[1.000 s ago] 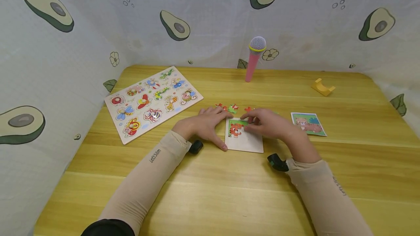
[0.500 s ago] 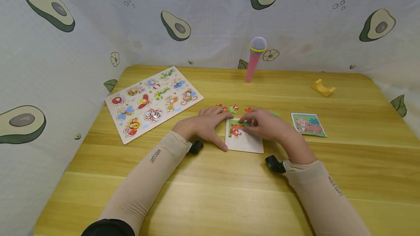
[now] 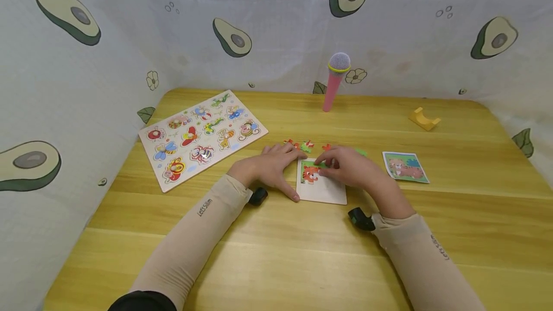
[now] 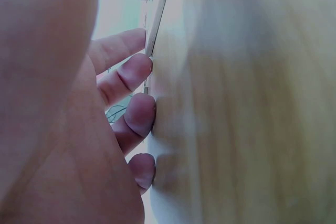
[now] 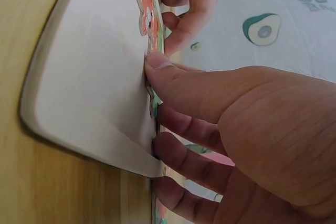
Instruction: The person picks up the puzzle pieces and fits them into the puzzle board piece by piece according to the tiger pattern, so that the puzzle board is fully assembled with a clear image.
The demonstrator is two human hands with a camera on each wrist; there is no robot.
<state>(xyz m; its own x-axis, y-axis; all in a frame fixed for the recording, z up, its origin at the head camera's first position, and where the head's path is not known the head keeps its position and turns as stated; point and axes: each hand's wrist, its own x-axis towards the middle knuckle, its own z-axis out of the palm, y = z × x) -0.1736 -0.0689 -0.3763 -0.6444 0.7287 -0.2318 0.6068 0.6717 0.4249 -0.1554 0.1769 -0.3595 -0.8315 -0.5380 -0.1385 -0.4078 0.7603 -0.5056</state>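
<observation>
A white puzzle board (image 3: 321, 195) lies flat on the table, with joined pieces showing an orange tiger (image 3: 310, 174) at its upper left. My left hand (image 3: 272, 169) rests along the board's left side, thumb spread toward the lower corner; in the left wrist view its fingertips (image 4: 140, 114) meet the tabletop. The right hand (image 3: 352, 168) reaches over the board's upper right. Its thumb and forefinger pinch a green-edged puzzle piece (image 5: 153, 103) beside the tiger, seen in the right wrist view. Most of that piece is hidden by the fingers.
Several loose puzzle pieces (image 3: 307, 146) lie just beyond the board. A picture card (image 3: 406, 167) is to the right. An insect peg board (image 3: 203, 140) lies at the left. Farther back are a pink toy microphone (image 3: 332, 85) and a yellow curved block (image 3: 425, 119).
My right hand has moved slightly left toward the tiger pieces and stays there with the puzzle piece. The left hand keeps its place. The head view has tilted a little.
</observation>
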